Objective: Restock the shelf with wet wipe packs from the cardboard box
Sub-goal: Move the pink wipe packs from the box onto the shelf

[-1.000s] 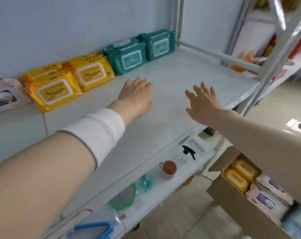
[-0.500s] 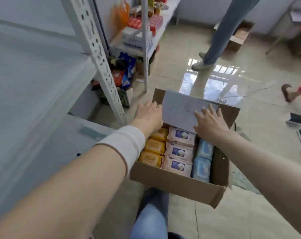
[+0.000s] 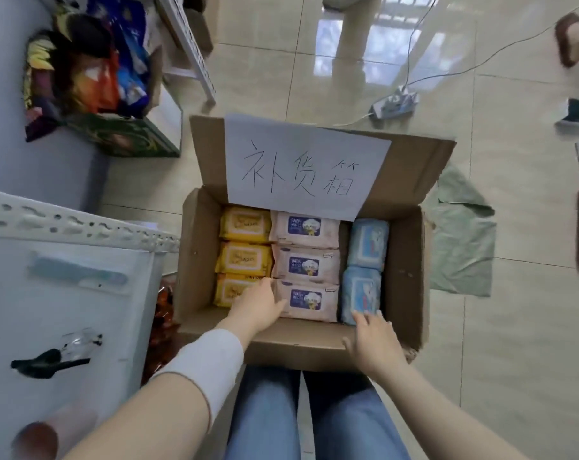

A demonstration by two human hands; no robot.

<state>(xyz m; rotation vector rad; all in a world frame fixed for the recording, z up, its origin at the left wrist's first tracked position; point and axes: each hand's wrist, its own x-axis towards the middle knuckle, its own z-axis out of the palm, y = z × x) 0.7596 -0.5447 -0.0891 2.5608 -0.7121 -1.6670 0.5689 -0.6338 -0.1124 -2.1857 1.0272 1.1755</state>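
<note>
An open cardboard box [image 3: 195,247] sits on the floor in front of my knees. A white sheet with handwriting [image 3: 301,167] is stuck to its far flap. Inside lie three columns of wet wipe packs: yellow packs [image 3: 243,258] on the left, pink packs [image 3: 306,265] in the middle, blue packs [image 3: 367,242] on the right. My left hand [image 3: 256,308] reaches into the box, with its fingers at the left edge of the nearest pink pack [image 3: 309,302]. My right hand [image 3: 372,336] is spread over the near end of the nearest blue pack [image 3: 361,292] and the box's near wall. Neither hand has lifted a pack.
The white shelf [image 3: 65,293] is to my left, with a black-topped spray bottle [image 3: 49,358] lying on it. Snack bags [image 3: 89,71] fill a lower shelf at the far left. A power strip with cable [image 3: 394,104] lies on the tiled floor beyond the box, and a green cloth [image 3: 460,237] to its right.
My view has swung from the shelf down to the box. Both hands have moved from the far flap to the near packs inside the box.
</note>
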